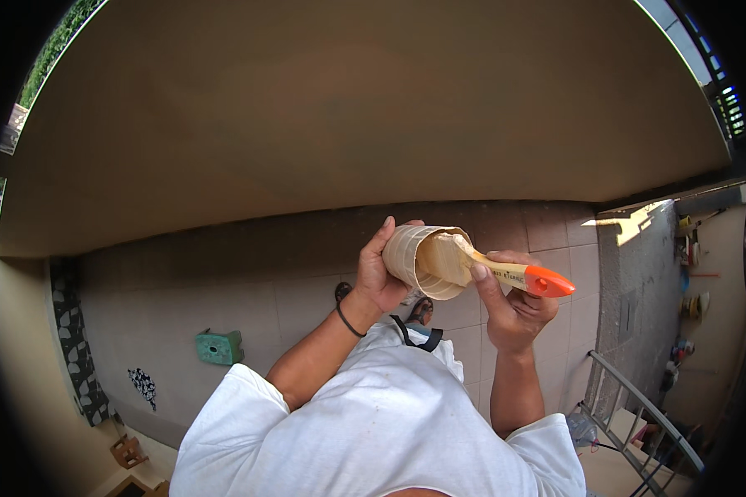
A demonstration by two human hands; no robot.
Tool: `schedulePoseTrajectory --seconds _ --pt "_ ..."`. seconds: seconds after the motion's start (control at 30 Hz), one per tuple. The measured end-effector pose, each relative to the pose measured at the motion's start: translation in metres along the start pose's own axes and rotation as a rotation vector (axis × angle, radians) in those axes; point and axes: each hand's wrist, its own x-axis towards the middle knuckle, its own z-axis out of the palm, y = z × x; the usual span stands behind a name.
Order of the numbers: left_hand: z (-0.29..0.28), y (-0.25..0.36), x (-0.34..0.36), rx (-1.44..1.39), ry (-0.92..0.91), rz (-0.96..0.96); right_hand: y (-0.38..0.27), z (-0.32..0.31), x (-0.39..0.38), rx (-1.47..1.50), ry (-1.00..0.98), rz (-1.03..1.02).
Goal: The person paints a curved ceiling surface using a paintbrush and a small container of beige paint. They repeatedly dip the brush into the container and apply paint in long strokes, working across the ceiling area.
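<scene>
My left hand [382, 269] is wrapped round a cream-coloured, ribbed plastic cup [404, 255], tipped on its side with its mouth toward the right. Between the thumb and fingers of my right hand [514, 308] is a paintbrush [506, 272] with a pale wooden handle and an orange end. The brush's head reaches into the mouth of the cup, where its bristles look coated in a pale cream colour. How much is inside the cup cannot be made out. Both hands are held up in front of my chest, over a tiled floor.
A broad brown wall [373, 108] rises straight ahead. On the tiles [265, 311] at left stands a green stool [219, 346], with a black-and-white cloth [142, 386] near it. A metal railing [638, 398] is at lower right. Various items line the far right wall [725, 290].
</scene>
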Motion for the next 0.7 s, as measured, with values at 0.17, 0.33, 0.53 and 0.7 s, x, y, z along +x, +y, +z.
schedulePoseTrajectory --seconds 0.17,0.33,0.53,0.7 --pt "-0.008 0.014 -0.008 0.000 0.013 0.022 0.007 0.010 -0.001 0.134 0.076 0.037" --pt "-0.010 0.029 -0.013 0.006 -0.005 0.007 0.007 0.029 -0.001 0.319 0.164 0.164" --pt "-0.013 0.044 -0.015 -0.018 -0.022 -0.004 0.011 0.040 -0.002 0.428 0.251 0.224" --pt "-0.021 0.048 -0.012 -0.023 -0.049 -0.001 0.001 0.051 -0.002 0.574 0.322 0.400"
